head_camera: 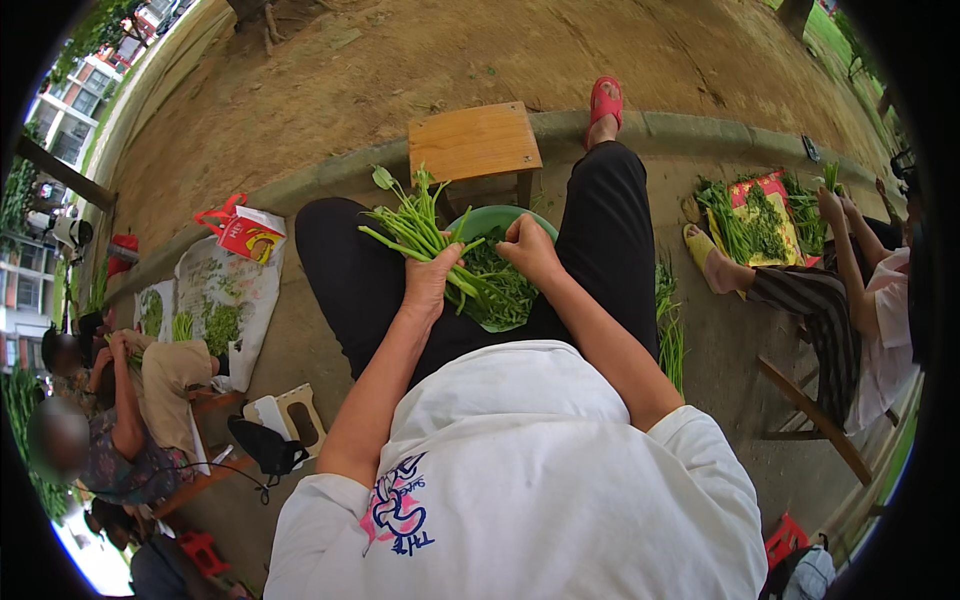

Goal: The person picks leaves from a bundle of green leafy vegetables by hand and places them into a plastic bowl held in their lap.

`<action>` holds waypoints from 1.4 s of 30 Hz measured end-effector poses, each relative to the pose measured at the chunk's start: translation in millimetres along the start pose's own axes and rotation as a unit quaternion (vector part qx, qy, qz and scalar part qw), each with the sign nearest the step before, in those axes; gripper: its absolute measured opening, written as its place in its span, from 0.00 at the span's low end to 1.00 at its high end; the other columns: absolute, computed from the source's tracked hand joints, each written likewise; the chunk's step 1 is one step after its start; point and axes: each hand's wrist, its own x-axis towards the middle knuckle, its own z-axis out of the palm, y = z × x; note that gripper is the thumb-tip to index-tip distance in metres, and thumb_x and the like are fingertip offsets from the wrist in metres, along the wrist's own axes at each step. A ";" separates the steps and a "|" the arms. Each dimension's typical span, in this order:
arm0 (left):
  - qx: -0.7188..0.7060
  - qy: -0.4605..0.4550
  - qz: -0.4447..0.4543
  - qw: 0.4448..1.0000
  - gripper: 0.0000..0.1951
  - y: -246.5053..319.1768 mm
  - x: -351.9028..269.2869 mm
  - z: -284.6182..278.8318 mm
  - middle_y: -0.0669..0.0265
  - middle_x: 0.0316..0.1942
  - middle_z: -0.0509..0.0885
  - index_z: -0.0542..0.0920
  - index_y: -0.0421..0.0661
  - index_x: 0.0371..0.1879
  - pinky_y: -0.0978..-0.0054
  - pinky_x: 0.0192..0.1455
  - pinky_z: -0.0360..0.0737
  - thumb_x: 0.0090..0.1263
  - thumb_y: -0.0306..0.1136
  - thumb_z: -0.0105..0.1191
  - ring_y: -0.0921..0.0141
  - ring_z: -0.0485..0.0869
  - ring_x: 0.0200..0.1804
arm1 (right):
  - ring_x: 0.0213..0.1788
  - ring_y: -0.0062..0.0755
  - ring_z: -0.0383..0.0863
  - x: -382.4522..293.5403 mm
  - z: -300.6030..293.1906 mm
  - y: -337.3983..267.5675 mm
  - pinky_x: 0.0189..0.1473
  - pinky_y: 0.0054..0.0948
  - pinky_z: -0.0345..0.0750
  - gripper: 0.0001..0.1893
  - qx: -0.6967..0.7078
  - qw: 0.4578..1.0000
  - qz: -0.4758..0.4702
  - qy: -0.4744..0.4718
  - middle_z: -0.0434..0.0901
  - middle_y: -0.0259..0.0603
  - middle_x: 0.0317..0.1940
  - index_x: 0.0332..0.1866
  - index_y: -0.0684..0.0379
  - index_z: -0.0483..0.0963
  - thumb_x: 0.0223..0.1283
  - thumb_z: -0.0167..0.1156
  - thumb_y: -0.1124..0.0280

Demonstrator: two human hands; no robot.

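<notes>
My left hand grips a bunch of long green leafy stems, whose ends spread out past the thumb and fingers. Between my knees sits a light green plastic basin holding loose green leaves. Over the basin's right side is my right hand, its fingers curled with the fingertips close together. Whether a small piece is pinched there cannot be made out. The bunch partly covers the basin's left side.
A wooden stool stands just beyond the basin, by a concrete kerb. More green stems lie beside my right leg. At left, a white sheet bears greens near a red bag. People sit on both sides, some handling stems.
</notes>
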 end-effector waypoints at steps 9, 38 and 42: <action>-0.021 -0.044 -0.005 0.999 0.12 2.9 -3.6 3.6 0.64 0.38 0.80 0.76 0.40 0.43 0.76 0.37 0.78 0.61 0.24 0.59 0.74 0.79 0.35 | 0.27 0.17 0.73 -9.5 -6.6 -21.1 0.29 0.18 0.70 0.10 0.379 0.894 0.076 -0.227 0.76 0.30 0.28 0.40 0.60 0.74 0.61 0.63 0.67; -0.035 -0.147 -0.047 0.987 0.15 15.4 -9.8 5.3 0.69 0.41 0.80 0.77 0.43 0.46 0.74 0.48 0.78 0.59 0.23 0.59 0.74 0.79 0.42 | 0.26 0.16 0.74 -10.5 -10.3 -32.6 0.31 0.17 0.72 0.09 0.428 0.865 0.111 -0.239 0.77 0.30 0.27 0.39 0.60 0.76 0.64 0.58 0.65; -0.100 -0.184 -0.099 0.973 0.13 25.0 -10.9 7.1 0.69 0.39 0.79 0.76 0.44 0.42 0.73 0.47 0.79 0.58 0.23 0.60 0.73 0.80 0.41 | 0.25 0.15 0.75 -10.9 -8.7 -30.4 0.27 0.15 0.69 0.09 0.482 0.832 0.132 -0.241 0.78 0.31 0.25 0.39 0.59 0.77 0.63 0.57 0.64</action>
